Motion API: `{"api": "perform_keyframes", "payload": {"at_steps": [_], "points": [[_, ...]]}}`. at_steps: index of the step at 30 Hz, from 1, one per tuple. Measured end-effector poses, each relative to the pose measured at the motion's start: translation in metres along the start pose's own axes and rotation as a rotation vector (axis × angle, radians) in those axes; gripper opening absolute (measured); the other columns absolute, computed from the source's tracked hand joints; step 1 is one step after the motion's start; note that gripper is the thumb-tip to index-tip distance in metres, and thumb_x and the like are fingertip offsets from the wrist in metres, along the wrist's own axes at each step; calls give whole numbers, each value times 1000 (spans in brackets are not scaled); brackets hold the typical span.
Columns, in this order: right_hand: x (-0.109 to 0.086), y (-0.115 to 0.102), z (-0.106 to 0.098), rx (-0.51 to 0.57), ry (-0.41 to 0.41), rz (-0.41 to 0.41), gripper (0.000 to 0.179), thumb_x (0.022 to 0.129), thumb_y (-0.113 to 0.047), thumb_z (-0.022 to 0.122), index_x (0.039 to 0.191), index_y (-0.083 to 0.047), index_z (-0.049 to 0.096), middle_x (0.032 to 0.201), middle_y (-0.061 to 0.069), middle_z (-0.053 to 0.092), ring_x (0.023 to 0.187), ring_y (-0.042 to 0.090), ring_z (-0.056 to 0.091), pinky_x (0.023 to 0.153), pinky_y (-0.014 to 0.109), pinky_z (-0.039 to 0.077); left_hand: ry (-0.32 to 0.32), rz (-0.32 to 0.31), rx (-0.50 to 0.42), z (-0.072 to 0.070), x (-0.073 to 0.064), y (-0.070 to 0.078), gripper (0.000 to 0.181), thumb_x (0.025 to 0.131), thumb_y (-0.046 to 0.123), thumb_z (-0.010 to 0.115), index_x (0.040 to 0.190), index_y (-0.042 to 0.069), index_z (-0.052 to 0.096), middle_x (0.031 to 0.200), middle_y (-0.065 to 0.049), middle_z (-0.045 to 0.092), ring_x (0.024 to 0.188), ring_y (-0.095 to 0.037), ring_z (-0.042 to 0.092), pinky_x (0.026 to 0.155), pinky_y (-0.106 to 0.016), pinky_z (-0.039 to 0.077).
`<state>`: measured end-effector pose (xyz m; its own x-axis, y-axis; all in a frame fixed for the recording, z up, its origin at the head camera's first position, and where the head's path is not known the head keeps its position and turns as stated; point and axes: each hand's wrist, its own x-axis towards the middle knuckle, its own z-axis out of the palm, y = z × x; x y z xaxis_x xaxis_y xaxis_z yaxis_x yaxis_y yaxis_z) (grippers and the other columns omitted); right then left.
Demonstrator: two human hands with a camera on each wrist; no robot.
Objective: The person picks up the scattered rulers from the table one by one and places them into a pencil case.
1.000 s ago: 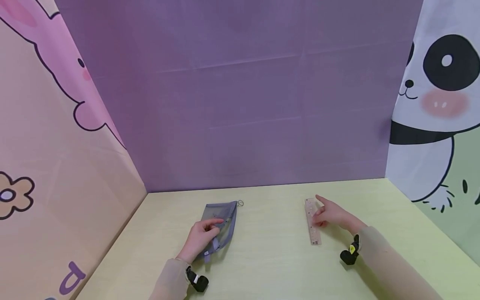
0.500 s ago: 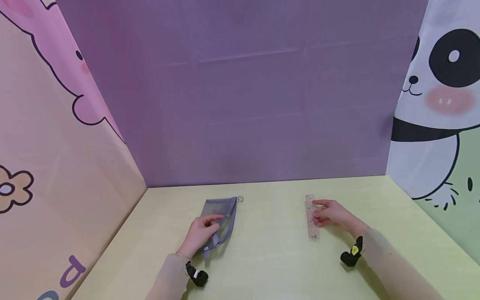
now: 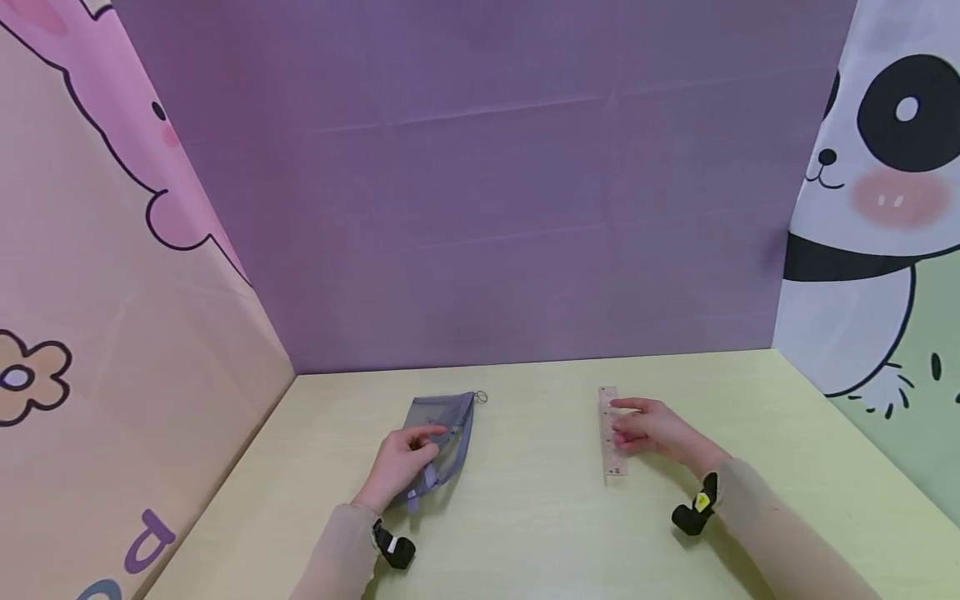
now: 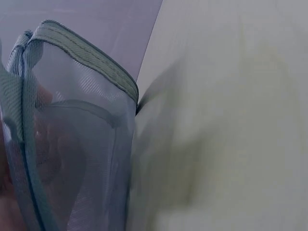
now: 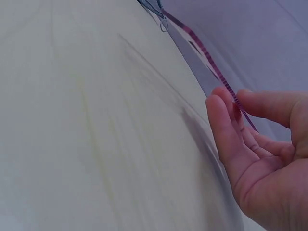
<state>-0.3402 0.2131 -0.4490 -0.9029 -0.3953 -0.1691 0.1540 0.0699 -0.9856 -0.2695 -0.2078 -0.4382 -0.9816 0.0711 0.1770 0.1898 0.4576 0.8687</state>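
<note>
On the left of the head view my left hand (image 3: 399, 465) grips a bluish-grey mesh zip pouch (image 3: 446, 408) with a small metal ring (image 3: 482, 397) at its far corner. Close up in the left wrist view, the pouch (image 4: 91, 130) stands on edge and some fingers show dimly through its mesh. My right hand (image 3: 663, 433) pinches a pink, clear ruler (image 3: 615, 463) by its right edge, the long side pointing away from me. Seen edge-on in the right wrist view, the ruler (image 5: 207, 55) is raised over the tabletop, held between thumb and fingers.
Under both hands lies a pale wooden table (image 3: 525, 517). A purple cloth wall (image 3: 480, 208) rises at its back edge, with printed panels on the left (image 3: 150, 350) and right (image 3: 847, 333). Each wrist wears a small black camera (image 3: 395, 550).
My right hand has shifted slightly left with the ruler. Its forefinger, earlier pointing beyond the ruler's edge, now lies against the ruler. The left hand and pouch stay about where they were.
</note>
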Motion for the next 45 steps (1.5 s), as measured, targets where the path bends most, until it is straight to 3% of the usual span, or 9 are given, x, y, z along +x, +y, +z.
{"api": "perform_keyframes", "payload": {"at_steps": [15, 38, 45], "points": [[9, -2, 19, 90, -16, 0, 54, 95, -2, 53, 142, 13, 31, 94, 9, 63, 79, 17, 65, 75, 32, 55, 15, 18, 36, 1, 3, 0, 34, 81, 0, 58, 112, 1, 71, 68, 1, 54, 64, -15, 47, 61, -26, 36], [25, -2, 44, 89, -8, 25, 51, 95, -5, 55, 142, 9, 38, 93, 10, 63, 74, 15, 66, 72, 30, 55, 19, 19, 25, 2, 1, 0, 34, 81, -1, 58, 113, 1, 71, 69, 1, 55, 65, -14, 47, 60, -25, 36], [26, -4, 48, 98, -24, 15, 52, 95, -5, 55, 142, 8, 37, 93, 10, 63, 75, 17, 66, 73, 31, 55, 32, 17, 21, 2, -3, 8, 34, 81, -2, 59, 112, 1, 71, 67, 2, 53, 63, -14, 45, 60, -25, 34]]}}
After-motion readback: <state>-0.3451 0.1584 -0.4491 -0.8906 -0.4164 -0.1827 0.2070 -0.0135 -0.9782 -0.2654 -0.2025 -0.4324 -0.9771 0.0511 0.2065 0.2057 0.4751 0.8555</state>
